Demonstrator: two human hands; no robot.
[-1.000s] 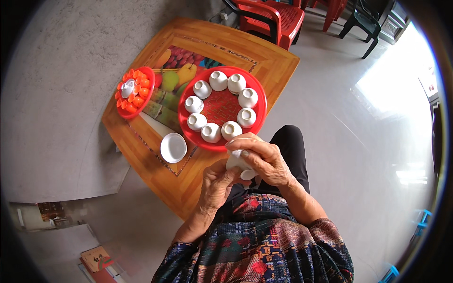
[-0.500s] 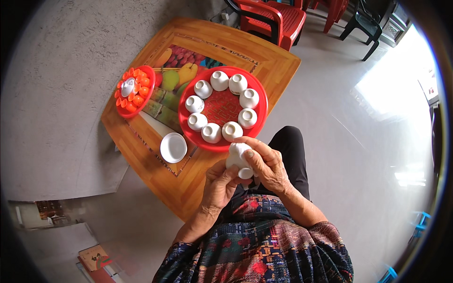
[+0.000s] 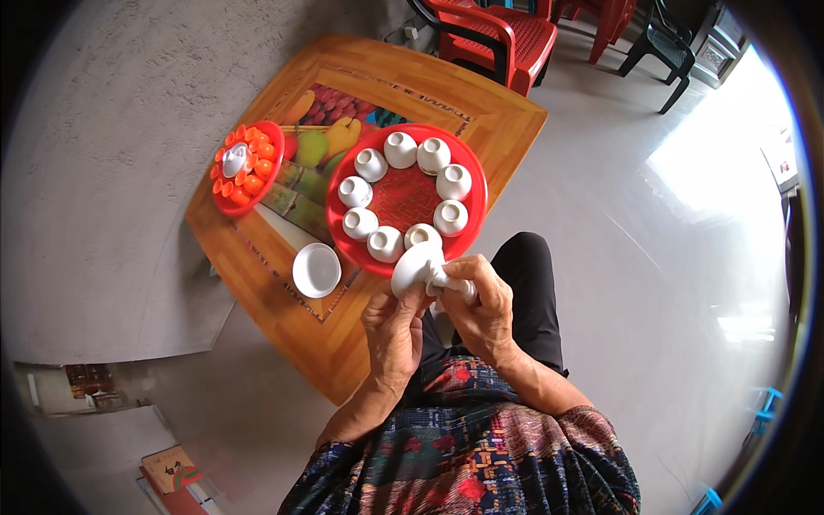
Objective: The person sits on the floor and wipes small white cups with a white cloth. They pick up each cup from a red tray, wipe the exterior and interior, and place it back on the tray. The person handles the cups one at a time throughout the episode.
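Note:
In front of my body, just over the tray's near edge, my left hand [image 3: 396, 330] grips a small white bowl [image 3: 414, 264], its fingers wrapped round the lower side. A crumpled white cloth [image 3: 451, 287] is pinched in my right hand [image 3: 482, 311] and pressed against the bowl. Part of the bowl is hidden by cloth and fingers. Beyond it lies a round red tray [image 3: 475, 215]. Several white bowls [image 3: 400, 150] stand upside down on it in a ring.
A shallow white dish [image 3: 317, 269] sits on the wooden table [image 3: 292, 318], left of the tray. Farther left, a red tray [image 3: 276, 137] carries orange cups [image 3: 252, 184] and a white lidded pot [image 3: 234, 159]. Red chairs [image 3: 524, 43] stand beyond the table; a dark chair [image 3: 661, 51] is farther right.
The held bowl has turned in my hands and shifted slightly left and up, showing its rounded side. My right hand with the cloth has moved down a little. The ring of bowls is unchanged.

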